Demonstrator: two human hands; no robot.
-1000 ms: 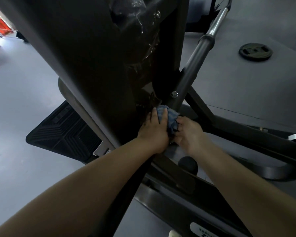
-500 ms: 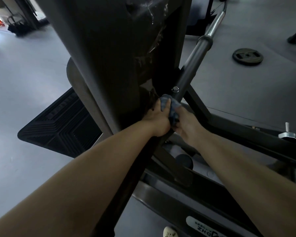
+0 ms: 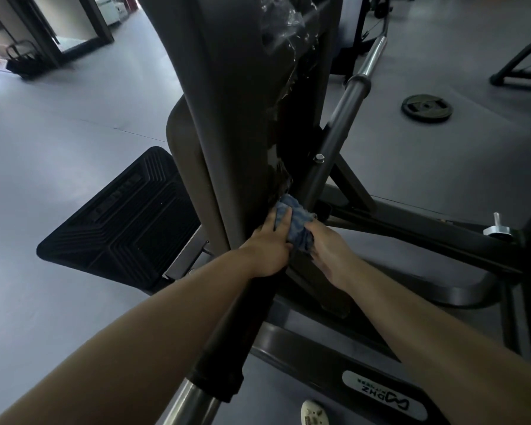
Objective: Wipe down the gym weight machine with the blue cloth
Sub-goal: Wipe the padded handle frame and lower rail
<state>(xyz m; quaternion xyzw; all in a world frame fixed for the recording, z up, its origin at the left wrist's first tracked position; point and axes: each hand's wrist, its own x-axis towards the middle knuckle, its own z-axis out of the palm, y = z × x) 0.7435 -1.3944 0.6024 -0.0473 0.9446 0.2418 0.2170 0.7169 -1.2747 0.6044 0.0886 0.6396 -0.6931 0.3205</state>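
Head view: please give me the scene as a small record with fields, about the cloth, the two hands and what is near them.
cloth: blue cloth, bunched against the machine's dark bar
left hand: fingers laid over the cloth
right hand: gripping the cloth's lower right side
footplate: ribbed, black, left of the upright
weight plate: flat on the floor, far right
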